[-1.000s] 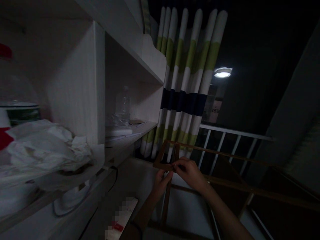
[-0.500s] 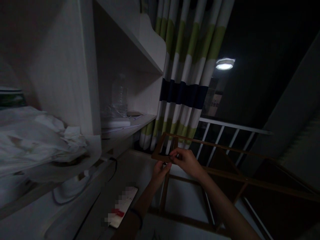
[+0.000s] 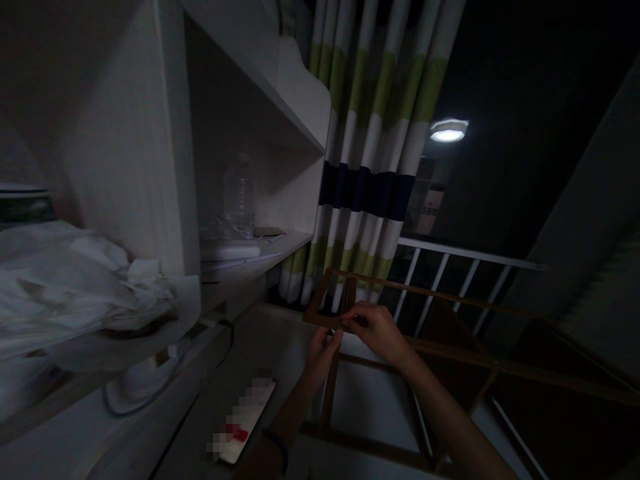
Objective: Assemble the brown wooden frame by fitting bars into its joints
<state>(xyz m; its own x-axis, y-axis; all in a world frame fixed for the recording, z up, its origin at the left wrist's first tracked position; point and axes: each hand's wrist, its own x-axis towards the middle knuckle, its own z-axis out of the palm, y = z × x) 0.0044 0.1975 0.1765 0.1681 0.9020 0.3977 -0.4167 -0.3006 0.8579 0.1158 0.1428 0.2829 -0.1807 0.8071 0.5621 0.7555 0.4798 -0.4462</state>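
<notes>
A brown slatted frame (image 3: 329, 400), apparently wooden, stretches across the lower middle and off to the right. At one of its joints my two hands meet, fingertips close together. My right hand (image 3: 383, 333) comes in from the right, thumb and fingers pinched on something small and dark that I cannot make out. Just below, my left hand (image 3: 319, 353) has its thumb and fingers closed against the frame's underside; a small pale bit shows between them, too dim to name. A dark band circles the left wrist. Beside the left forearm lies a lit phone (image 3: 253, 417).
A whitish shelf unit (image 3: 175, 153) fills the left, holding a clear plastic bottle (image 3: 241, 200) and papers. Crumpled white plastic (image 3: 75, 287) lies nearer. Behind hang striped curtains (image 3: 370, 187), with a white railing (image 3: 465, 252) to their right. A cable (image 3: 231, 340) hangs below the shelf.
The view has shifted very slightly, so most things sit a little lower. Both hands stay at the same joint; the right fingers have moved only a touch.
</notes>
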